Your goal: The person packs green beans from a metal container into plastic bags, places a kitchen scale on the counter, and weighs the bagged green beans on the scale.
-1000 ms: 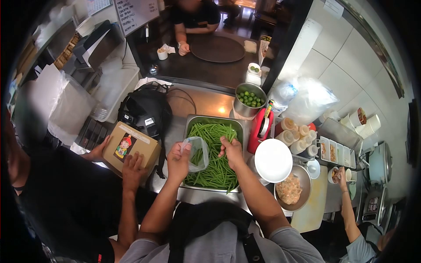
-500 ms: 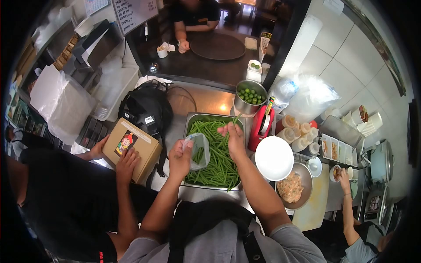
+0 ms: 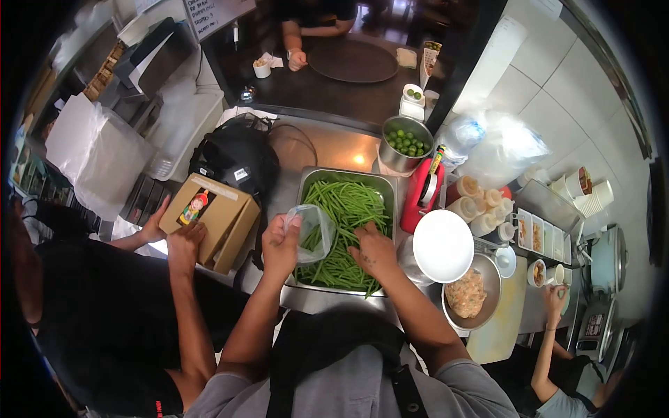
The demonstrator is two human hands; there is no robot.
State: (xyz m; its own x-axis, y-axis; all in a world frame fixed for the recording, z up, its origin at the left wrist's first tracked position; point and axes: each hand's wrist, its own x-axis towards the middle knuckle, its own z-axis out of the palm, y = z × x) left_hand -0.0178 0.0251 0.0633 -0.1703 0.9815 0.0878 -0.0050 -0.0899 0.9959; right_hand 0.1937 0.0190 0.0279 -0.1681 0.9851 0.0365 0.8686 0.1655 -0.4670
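Note:
My left hand (image 3: 280, 245) pinches the rim of a clear plastic bag (image 3: 317, 235), which hangs with its mouth spread over the left side of a metal tray (image 3: 391, 202). Long green beans (image 3: 341, 202) fill this tray in a loose heap. On the right side of the heap, my right hand (image 3: 374, 252) has its fingers curled into the beans; the fingertips are partly hidden among them. A few beans poke over the tray's front edge.
A metal pot of green limes (image 3: 408, 143), a red tape dispenser (image 3: 421, 198), a white bowl (image 3: 443, 246) and a steel bowl of pinkish mix (image 3: 481, 296) stand right. At left, a co-worker's hands touch a cardboard box (image 3: 223, 216) near a black bag (image 3: 237, 160). Another person's hand (image 3: 555, 299) is far right.
My right hand has dropped from above the beans, where it pinched a bean, down into the heap. My left hand has shifted slightly left with the bag. The co-worker's hand has moved on the box.

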